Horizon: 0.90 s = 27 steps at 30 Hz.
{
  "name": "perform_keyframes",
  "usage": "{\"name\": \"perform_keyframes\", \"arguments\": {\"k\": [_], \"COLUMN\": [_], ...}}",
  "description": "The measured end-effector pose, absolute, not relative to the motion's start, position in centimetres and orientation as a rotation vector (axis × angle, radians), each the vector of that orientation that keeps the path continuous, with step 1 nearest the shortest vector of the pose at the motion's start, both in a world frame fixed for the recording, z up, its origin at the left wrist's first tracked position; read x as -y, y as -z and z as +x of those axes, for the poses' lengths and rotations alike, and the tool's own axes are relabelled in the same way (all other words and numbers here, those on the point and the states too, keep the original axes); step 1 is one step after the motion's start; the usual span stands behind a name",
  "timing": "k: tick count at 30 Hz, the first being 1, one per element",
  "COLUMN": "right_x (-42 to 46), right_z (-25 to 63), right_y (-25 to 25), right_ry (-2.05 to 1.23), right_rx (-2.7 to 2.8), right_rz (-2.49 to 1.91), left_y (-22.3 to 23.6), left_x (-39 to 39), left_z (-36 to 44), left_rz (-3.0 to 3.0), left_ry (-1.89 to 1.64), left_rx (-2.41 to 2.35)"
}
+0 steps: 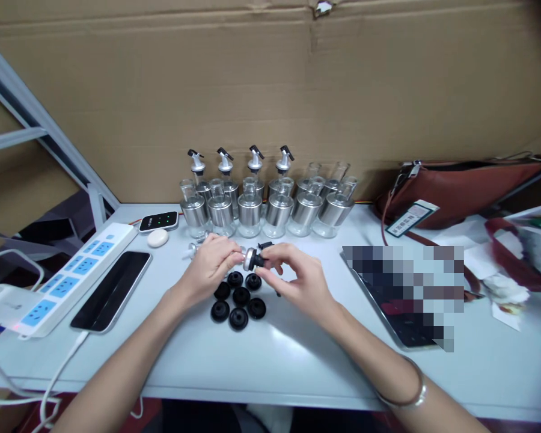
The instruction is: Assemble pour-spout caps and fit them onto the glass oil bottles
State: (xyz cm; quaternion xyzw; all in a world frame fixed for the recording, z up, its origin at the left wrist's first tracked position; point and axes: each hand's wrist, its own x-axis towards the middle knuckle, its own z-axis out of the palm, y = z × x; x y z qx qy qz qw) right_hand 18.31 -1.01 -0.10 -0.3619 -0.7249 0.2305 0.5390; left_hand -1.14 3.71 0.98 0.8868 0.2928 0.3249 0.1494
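My left hand (213, 260) and my right hand (297, 275) meet above the white table (270, 355). Between their fingertips they pinch a small silver pourer spout with a black stopper (253, 260). Just below the hands lies a cluster of several black rubber stoppers (238, 299). Behind the hands stand two rows of small glass bottles with metal sleeves (249, 211). The back row's bottles carry silver pourer tops (255, 159); those at the right have open necks. More loose spout parts (193, 248) lie behind my left hand.
A white power strip (72, 273) and a black phone (112, 290) on a cable lie at the left. A small black device (158, 221) and a white oval case (157, 238) sit beside the bottles. A tablet (403, 300) lies at the right, with a brown bag (455, 186) behind. Cardboard forms the back wall.
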Motion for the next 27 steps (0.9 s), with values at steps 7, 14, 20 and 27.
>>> {"name": "perform_keyframes", "arguments": {"k": [7,14,20,27], "right_x": [0.6,1.5,2.1,1.2], "right_z": [18.1,17.0,17.3,19.1], "right_y": [0.3,-0.1,-0.4,-0.9], "right_ry": [-1.505,-1.286,-0.612,-0.241], "right_rx": [1.205,1.264,1.659,1.664], "right_rz": [-0.909,-0.969,-0.933,-0.855], "left_y": [0.2,-0.9,-1.2,-0.7], "left_x": [-3.3,-4.0,-4.2,-7.0], "left_z": [-0.5,-1.6,-2.2,-5.9], "left_rz": [2.842,2.787,2.571,1.969], "left_ry": [-1.011,-0.848,-1.070,-1.598], "left_rx": [-0.837,-0.808,-0.872,-1.273]}}
